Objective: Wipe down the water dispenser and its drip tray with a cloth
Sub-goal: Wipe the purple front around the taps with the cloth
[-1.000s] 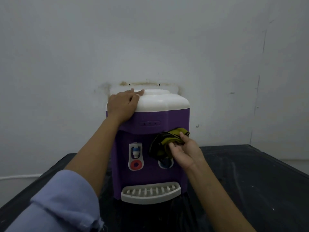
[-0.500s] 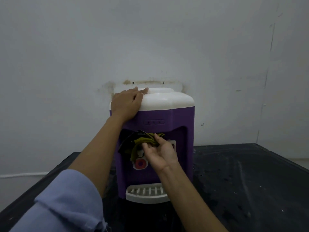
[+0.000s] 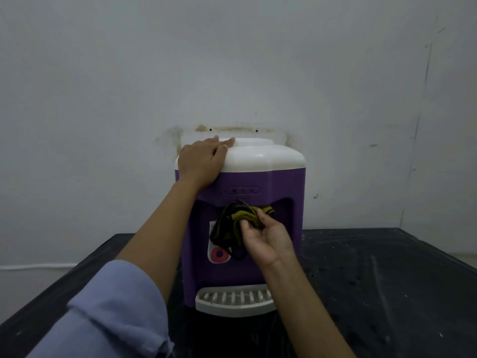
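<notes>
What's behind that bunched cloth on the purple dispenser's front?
The cloth, held by the right hand, covers the recessed front of the dispenser. Only a red button peeks out below; anything else there is hidden.

Water dispenser (image 3: 278,228) purple body, white top; drip tray (image 3: 233,301) white with slotted grille. Cloth (image 3: 238,220) yellow and black. Tap button (image 3: 219,254) red ring on white panel. Table (image 3: 387,280) black, speckled. Sleeve (image 3: 108,313) light blue.
</notes>
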